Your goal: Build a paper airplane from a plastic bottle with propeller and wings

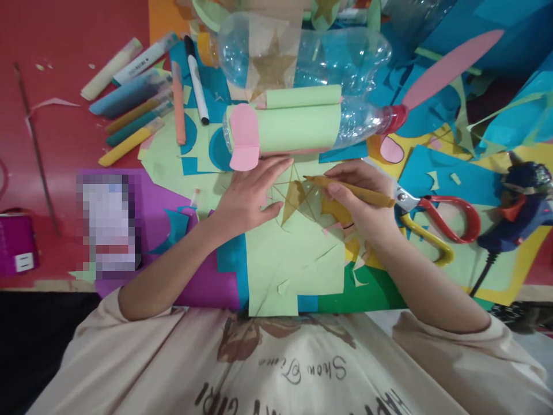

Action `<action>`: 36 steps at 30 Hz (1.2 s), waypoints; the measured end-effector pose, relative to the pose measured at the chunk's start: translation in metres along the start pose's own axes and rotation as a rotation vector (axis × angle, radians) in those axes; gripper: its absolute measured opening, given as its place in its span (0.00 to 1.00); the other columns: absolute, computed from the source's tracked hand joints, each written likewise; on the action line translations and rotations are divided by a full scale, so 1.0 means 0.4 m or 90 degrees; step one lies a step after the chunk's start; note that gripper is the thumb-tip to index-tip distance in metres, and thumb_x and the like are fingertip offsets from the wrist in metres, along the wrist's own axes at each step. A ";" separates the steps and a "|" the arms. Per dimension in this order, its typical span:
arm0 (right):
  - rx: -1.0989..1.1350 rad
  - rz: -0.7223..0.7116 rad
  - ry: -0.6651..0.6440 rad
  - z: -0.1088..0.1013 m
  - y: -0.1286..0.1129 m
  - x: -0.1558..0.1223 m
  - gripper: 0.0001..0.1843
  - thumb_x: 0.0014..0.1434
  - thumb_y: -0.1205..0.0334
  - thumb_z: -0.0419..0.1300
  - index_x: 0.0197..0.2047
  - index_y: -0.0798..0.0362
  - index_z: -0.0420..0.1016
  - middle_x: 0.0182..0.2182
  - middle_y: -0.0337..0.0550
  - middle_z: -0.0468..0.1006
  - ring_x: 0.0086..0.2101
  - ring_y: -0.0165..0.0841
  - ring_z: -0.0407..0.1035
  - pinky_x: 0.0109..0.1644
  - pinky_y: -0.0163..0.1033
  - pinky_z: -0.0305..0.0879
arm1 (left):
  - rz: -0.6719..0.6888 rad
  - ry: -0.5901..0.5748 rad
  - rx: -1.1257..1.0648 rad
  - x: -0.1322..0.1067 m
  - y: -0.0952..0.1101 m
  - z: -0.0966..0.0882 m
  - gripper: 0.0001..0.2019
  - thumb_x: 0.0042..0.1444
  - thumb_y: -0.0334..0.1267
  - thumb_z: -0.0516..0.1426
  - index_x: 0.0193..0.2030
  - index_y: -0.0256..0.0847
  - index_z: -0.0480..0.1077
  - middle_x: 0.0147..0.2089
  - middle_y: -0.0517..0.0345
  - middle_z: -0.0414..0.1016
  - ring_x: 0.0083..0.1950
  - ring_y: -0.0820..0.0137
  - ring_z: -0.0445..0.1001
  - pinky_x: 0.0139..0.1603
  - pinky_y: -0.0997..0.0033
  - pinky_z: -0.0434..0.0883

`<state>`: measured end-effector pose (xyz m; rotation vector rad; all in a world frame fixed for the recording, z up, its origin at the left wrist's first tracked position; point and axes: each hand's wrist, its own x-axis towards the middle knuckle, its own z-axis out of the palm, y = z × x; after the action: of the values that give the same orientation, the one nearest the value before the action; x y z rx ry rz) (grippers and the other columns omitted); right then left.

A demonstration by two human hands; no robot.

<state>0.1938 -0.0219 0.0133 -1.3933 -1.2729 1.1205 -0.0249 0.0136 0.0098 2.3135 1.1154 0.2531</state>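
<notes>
My left hand (250, 193) lies flat with fingers stretched out, pressing on a light green sheet of paper (289, 259) beside a star outline (296, 196) partly filled in mustard. My right hand (358, 199) is closed round a mustard-yellow marker (349, 190), its tip touching the star. Just beyond my hands lies a clear plastic bottle (302, 124) wrapped in green paper, with a pink flap at its base and a red cap.
Red-and-yellow scissors (436, 222) lie right of my right hand, a blue glue gun (518, 207) further right. Several markers (138, 109) lie at the upper left. A second clear bottle (302, 52) and many coloured paper scraps cover the far side.
</notes>
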 end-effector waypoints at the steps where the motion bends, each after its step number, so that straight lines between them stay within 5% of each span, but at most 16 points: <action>1: -0.002 0.003 0.002 0.004 0.000 0.003 0.07 0.53 0.57 0.65 0.34 0.50 0.75 0.30 0.40 0.79 0.28 0.31 0.73 0.31 0.38 0.70 | -0.003 0.000 -0.001 0.001 0.000 0.000 0.32 0.58 0.38 0.54 0.69 0.42 0.52 0.69 0.48 0.59 0.68 0.55 0.60 0.66 0.53 0.58; 14: -0.009 -0.032 -0.068 0.031 -0.008 0.070 0.06 0.56 0.62 0.59 0.32 0.53 0.76 0.25 0.37 0.75 0.26 0.28 0.70 0.31 0.36 0.67 | -0.022 -0.003 0.021 0.007 -0.002 0.001 0.34 0.56 0.37 0.56 0.69 0.42 0.51 0.67 0.48 0.61 0.66 0.55 0.61 0.65 0.55 0.60; 36: -0.120 -0.054 -0.037 0.042 0.009 0.066 0.04 0.56 0.63 0.58 0.31 0.51 0.74 0.23 0.37 0.74 0.24 0.28 0.67 0.29 0.36 0.64 | -0.005 0.012 -0.004 -0.001 -0.001 -0.001 0.32 0.58 0.37 0.55 0.69 0.42 0.52 0.68 0.50 0.62 0.66 0.57 0.61 0.67 0.56 0.59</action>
<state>0.1793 0.0051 0.0058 -1.4380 -1.4981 1.0097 -0.0254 0.0136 0.0099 2.3049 1.1308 0.2759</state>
